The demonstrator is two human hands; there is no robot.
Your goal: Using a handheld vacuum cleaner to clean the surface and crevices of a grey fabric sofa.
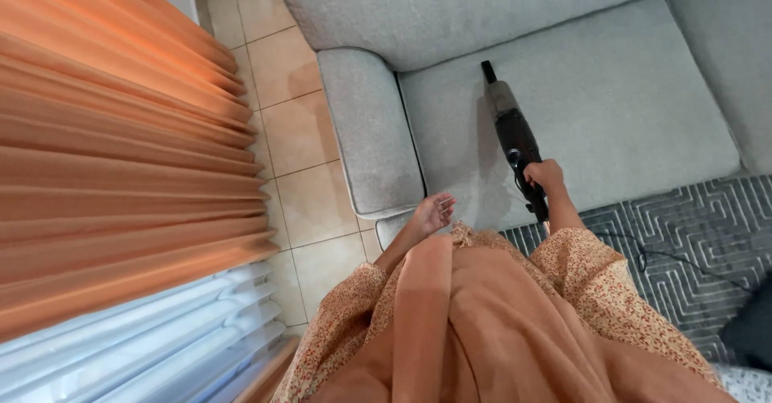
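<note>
A broad grey sofa [611, 89] of nubby fabric fills the far side, pleated orange curtains [121, 154] hang left, the slim dark handheld vacuum [513, 133] lies nozzle-down on its seat cushion, gripped by the right hand [544, 176], fingers wrapped around the handle, while the left hand [433, 212] hovers loosely spread and empty.

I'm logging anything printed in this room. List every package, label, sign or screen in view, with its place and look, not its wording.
None in view: no package, label, sign or screen shows.
The right hand grips a dark handheld vacuum on the grey sofa seat; no label can be made out on it.
The left hand hangs open near the sofa's front edge.
</note>
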